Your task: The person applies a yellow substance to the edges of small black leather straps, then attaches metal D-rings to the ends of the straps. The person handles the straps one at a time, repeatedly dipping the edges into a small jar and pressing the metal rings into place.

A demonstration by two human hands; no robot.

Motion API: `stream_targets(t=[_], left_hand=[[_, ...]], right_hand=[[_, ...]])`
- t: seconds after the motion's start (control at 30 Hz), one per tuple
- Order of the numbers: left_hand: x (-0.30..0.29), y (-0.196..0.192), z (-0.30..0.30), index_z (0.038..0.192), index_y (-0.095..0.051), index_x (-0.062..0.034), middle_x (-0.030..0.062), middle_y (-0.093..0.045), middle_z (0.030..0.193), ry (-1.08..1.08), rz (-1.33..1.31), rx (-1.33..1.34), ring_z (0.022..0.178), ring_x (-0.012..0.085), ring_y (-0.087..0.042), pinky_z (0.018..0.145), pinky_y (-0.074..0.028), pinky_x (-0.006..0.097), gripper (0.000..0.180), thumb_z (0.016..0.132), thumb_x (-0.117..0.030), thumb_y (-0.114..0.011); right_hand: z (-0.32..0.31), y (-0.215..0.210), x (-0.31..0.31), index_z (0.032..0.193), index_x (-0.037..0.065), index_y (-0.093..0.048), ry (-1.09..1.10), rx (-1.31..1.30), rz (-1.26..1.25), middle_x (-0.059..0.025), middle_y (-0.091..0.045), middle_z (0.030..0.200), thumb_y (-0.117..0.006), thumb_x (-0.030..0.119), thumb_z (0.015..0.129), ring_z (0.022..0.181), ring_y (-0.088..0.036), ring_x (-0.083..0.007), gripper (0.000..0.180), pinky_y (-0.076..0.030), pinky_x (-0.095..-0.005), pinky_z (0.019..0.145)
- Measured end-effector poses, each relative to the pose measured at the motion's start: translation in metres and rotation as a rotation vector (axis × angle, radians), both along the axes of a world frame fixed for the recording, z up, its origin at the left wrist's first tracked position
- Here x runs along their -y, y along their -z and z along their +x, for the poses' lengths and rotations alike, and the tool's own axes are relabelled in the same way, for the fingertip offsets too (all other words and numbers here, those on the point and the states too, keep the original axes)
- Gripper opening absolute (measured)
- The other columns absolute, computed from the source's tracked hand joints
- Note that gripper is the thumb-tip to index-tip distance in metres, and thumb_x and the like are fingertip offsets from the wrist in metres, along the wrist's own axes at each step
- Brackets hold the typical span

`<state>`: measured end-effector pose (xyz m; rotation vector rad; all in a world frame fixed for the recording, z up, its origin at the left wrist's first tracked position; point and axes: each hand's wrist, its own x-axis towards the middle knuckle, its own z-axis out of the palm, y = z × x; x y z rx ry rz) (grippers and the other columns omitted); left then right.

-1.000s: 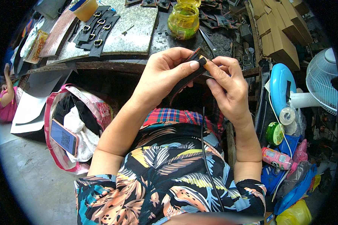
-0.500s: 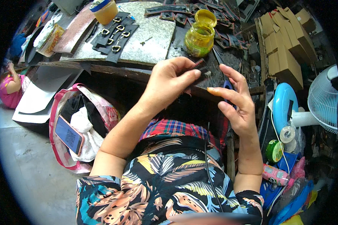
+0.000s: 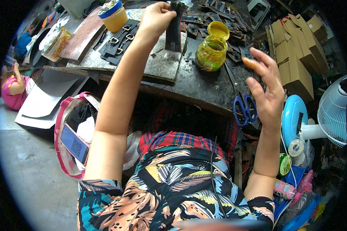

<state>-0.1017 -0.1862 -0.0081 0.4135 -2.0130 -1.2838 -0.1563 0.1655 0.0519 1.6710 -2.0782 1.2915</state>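
Note:
My left hand (image 3: pixel 157 20) reaches to the far part of the bench, its fingers closed on the upper end of a long black strip (image 3: pixel 174 34) that hangs over a pale slab (image 3: pixel 162 63). My right hand (image 3: pixel 269 86) is raised at the bench's right edge, fingers apart and holding nothing; a yellow-brown smear coats one fingertip. Just left of it lie blue-handled scissors (image 3: pixel 244 109), blades pointing away from me. An uncapped jar of yellow-green paste (image 3: pixel 211 54) stands between my hands. Several black straps with metal clasps (image 3: pixel 121 40) rest left of my left forearm.
Dark red-edged pieces (image 3: pixel 219 15) are heaped behind the jar. A blue-lidded tub (image 3: pixel 112 16) stands at the back left. Cardboard boxes (image 3: pixel 297 57) and a fan (image 3: pixel 331 111) are on the right. Left and below, a bag (image 3: pixel 61 154) holds a phone (image 3: pixel 74 143); another person (image 3: pixel 14 90) sits far left.
My left hand has moved away from me, from the bench's near edge to its far part, with a long black strip in it. My right hand has moved right, leaving the scissors' handles in sight.

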Motion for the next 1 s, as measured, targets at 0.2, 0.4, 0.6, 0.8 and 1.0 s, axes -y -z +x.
stream_targets(t=[0.2, 0.4, 0.6, 0.8, 1.0], left_hand=[[0.029, -0.011, -0.021, 0.118, -0.064, 0.0028, 0.0222, -0.07, 0.103, -0.309, -0.324, 0.245, 0.092, 0.0315, -0.069, 0.083, -0.055, 0.04, 0.041, 0.083, -0.017, -0.069], [0.009, -0.045, 0.077, 0.106, -0.068, -0.0013, 0.0138, -0.073, 0.091, -0.429, -0.693, 0.226, 0.084, 0.026, -0.072, 0.075, -0.054, 0.036, 0.027, 0.091, -0.023, -0.067], [-0.04, -0.023, 0.117, 0.112, -0.07, -0.0082, 0.0149, -0.068, 0.111, -0.471, -0.782, 0.919, 0.108, 0.0331, -0.064, 0.094, -0.05, 0.044, 0.048, 0.081, -0.045, -0.073], [-0.046, -0.015, 0.109, 0.096, -0.072, -0.0068, 0.0164, -0.071, 0.096, -0.558, -0.819, 0.693, 0.096, 0.0339, -0.068, 0.086, -0.054, 0.044, 0.021, 0.083, -0.022, -0.066], [-0.079, -0.04, 0.112, 0.113, -0.071, -0.005, 0.0084, -0.074, 0.095, -0.427, -0.41, 0.239, 0.084, 0.0133, -0.069, 0.079, -0.053, 0.028, 0.029, 0.087, -0.014, -0.064]], right_hand=[[-0.036, -0.014, 0.046, 0.113, 0.006, -0.073, -0.073, -0.251, 0.093, -0.0142, -0.062, 0.127, -0.057, 0.03, 0.098, 0.121, -0.054, -0.0294, 0.032, -0.041, -0.0398, 0.105], [-0.052, 0.0, 0.092, 0.104, 0.017, -0.079, 0.019, -0.576, 0.32, -0.0119, -0.053, 0.144, -0.037, 0.063, 0.1, 0.138, -0.04, -0.0325, 0.063, -0.027, -0.052, 0.115], [-0.05, -0.02, 0.097, 0.102, 0.016, -0.079, 0.015, -0.645, 0.441, -0.0093, -0.053, 0.146, -0.034, 0.061, 0.101, 0.141, -0.039, -0.0321, 0.064, -0.024, -0.0486, 0.118], [-0.043, -0.025, 0.05, 0.1, 0.015, -0.078, -0.019, -0.507, 0.241, -0.012, -0.059, 0.136, -0.031, 0.072, 0.096, 0.135, -0.044, -0.0346, 0.074, -0.021, -0.0549, 0.116], [-0.01, -0.026, 0.002, 0.101, 0.002, -0.073, -0.051, -0.155, 0.148, -0.0194, -0.063, 0.128, -0.038, 0.069, 0.096, 0.129, -0.053, -0.0314, 0.076, -0.031, -0.0467, 0.113]])
